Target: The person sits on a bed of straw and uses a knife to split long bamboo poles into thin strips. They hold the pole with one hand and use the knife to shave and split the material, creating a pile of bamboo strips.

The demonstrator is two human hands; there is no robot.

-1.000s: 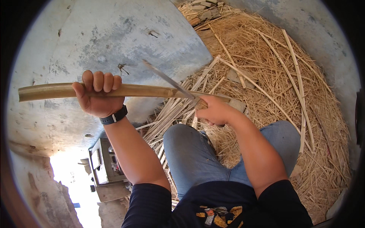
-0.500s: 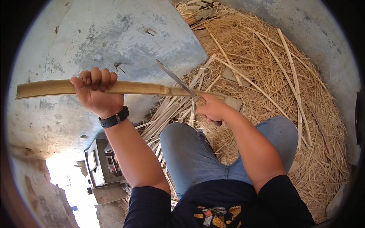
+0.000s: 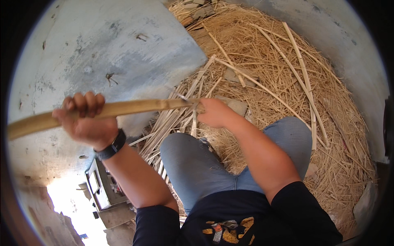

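Note:
A long split bamboo strip (image 3: 135,107) crosses in front of me, its left end lower than its right. My left hand (image 3: 88,123), a dark watch on its wrist, is closed around the strip toward the left end. My right hand (image 3: 214,113) is closed at the strip's right part, around a knife. Only a short, blurred piece of the knife's blade (image 3: 181,96) shows against the strip; its handle is hidden in the fist. Past the right hand, the strip's far end cannot be made out.
Straw-like bamboo shavings (image 3: 262,61) cover the floor, with long slats (image 3: 301,69) lying on them. Thin pale strips (image 3: 174,117) are piled beyond my left knee. A worn wall (image 3: 135,49) stands ahead, and a metal cabinet-like box (image 3: 102,184) at lower left.
My left hand has moved left and down with the bamboo strip, tilting its left end lower. The knife's blade has swung down toward the strip. The whole view has shifted slightly.

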